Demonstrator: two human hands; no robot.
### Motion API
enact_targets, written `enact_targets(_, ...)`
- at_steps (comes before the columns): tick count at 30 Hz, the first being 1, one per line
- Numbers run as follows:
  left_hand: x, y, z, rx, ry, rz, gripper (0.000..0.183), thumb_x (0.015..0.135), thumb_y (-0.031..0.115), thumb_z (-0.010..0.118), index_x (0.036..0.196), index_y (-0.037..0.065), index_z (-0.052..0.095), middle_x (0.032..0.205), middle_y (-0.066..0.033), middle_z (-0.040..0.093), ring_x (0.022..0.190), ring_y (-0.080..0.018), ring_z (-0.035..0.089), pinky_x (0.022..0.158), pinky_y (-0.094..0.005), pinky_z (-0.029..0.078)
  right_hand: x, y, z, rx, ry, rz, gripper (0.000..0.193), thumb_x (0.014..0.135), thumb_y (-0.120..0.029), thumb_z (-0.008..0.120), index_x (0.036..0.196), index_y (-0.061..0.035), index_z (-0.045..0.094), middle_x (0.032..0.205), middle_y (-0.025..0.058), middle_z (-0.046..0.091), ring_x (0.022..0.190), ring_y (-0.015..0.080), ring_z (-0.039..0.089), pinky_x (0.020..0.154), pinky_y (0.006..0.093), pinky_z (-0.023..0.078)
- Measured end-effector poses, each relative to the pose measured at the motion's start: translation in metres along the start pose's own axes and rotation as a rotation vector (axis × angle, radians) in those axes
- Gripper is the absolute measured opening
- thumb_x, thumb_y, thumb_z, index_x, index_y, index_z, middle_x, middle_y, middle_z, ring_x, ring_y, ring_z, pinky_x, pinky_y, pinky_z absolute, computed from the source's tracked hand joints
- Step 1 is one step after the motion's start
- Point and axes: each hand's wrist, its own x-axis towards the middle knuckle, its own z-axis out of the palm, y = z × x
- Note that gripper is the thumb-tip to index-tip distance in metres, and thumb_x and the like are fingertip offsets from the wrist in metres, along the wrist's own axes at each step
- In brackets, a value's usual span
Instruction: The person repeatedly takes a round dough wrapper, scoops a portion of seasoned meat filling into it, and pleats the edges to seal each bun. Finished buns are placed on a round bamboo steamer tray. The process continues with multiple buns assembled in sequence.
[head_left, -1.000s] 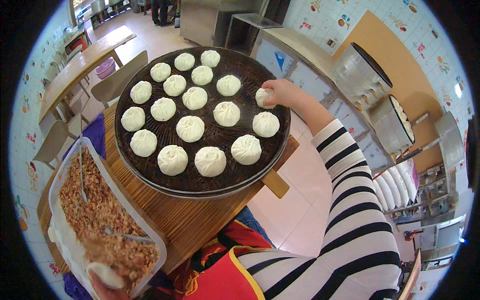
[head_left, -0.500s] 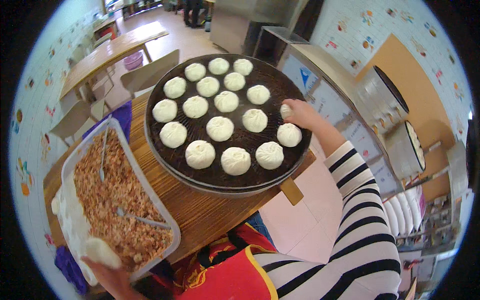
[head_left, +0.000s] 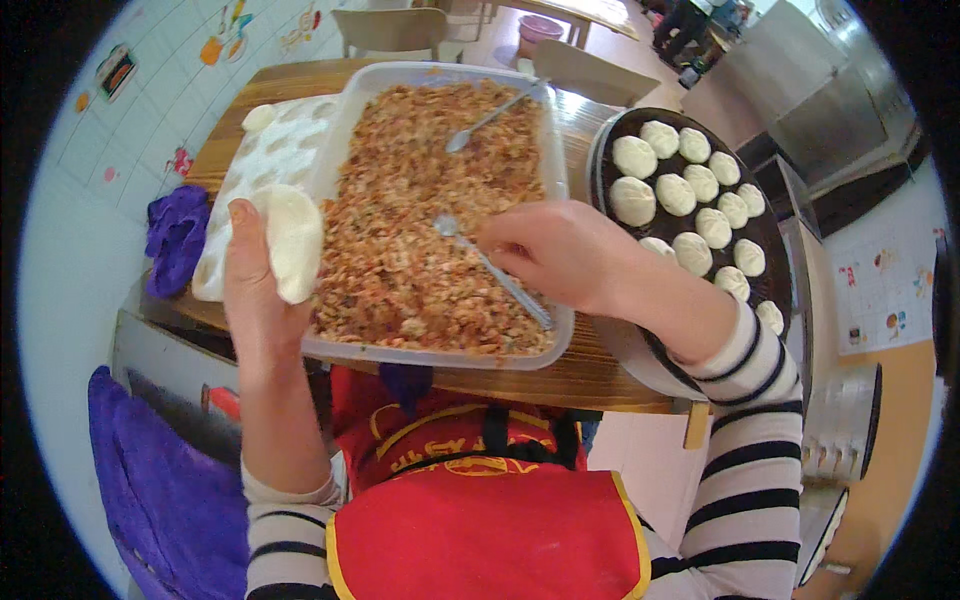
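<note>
In my left hand point(head_left: 262, 300) I hold a flat round dough wrapper point(head_left: 294, 243), the thumb over its edge. My right hand point(head_left: 560, 255) is above the right side of a plastic tub point(head_left: 557, 185) of minced filling point(head_left: 395, 210). Its fingers curl down near a spoon point(head_left: 500, 280) lying on the filling; they are blurred, and I cannot tell whether they touch it. A second spoon point(head_left: 490, 118) rests at the tub's far right. To the right, a round dark pan point(head_left: 773, 235) holds several pleated buns point(head_left: 675, 194).
Left of the tub, a white floured board point(head_left: 232, 200) carries another dough piece point(head_left: 259, 118). A purple cloth point(head_left: 177, 240) hangs at the wooden table's point(head_left: 275, 82) left edge. Chairs point(head_left: 392, 32) stand beyond the table. Stacked metal steamers point(head_left: 843, 420) are at the far right.
My right hand has left a bun at the pan's right edge and moved left over the filling. My left hand has raised the wrapper beside the tub. The view has swung left.
</note>
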Motion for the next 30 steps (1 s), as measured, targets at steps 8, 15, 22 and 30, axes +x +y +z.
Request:
enact_targets(8, 0.002, -0.014, -0.003, -0.175, 0.225, 0.125, 0.043, 0.098, 0.037, 0.045, 0.113, -0.002, 0.053, 0.103, -0.0105, 0.062, 0.095, -0.0202, 0.061, 0.082, -0.0343, 0.051, 0.087, 0.035, 0.033, -0.213, -0.438, 0.278, 0.026, 0.075, -0.023, 0.062, 0.071, 0.0023, 0.062, 0.066, 0.019, 0.06, 0.06, 0.0315, 0.06, 0.061, 0.0399, 0.049)
enact_targets(15, 0.001, -0.013, -0.006, -0.181, 0.177, 0.119, 0.033, 0.094, 0.023, 0.056, 0.114, -0.002, 0.052, 0.105, -0.0093, 0.061, 0.093, -0.0168, 0.061, 0.081, -0.031, 0.052, 0.093, 0.012, 0.012, 0.333, -0.186, 0.306, 0.018, 0.077, -0.016, 0.06, 0.082, 0.0009, 0.063, 0.073, 0.0185, 0.065, 0.065, 0.0309, 0.063, 0.061, 0.0394, 0.052)
enact_targets(22, 0.004, -0.016, -0.009, -0.237, 0.136, 0.126, 0.033, 0.095, 0.026, 0.054, 0.114, 0.0, 0.052, 0.103, -0.0075, 0.061, 0.093, -0.0154, 0.061, 0.081, -0.0306, 0.052, 0.089, -0.014, 0.037, -0.409, -0.18, -0.31, 0.029, 0.078, -0.008, 0.056, 0.107, -0.005, 0.055, 0.083, 0.0124, 0.063, 0.074, 0.0302, 0.064, 0.062, 0.0404, 0.052)
enact_targets(30, 0.004, -0.013, -0.001, -0.123, 0.23, 0.062, 0.031, 0.095, 0.029, 0.052, 0.11, 0.002, 0.055, 0.099, -0.0058, 0.062, 0.084, -0.013, 0.062, 0.075, -0.0288, 0.052, 0.035, -0.013, 0.038, -0.314, -0.237, -0.485, 0.031, 0.078, -0.014, 0.054, 0.104, 0.0024, 0.053, 0.079, 0.0122, 0.061, 0.073, 0.0309, 0.064, 0.062, 0.0417, 0.052)
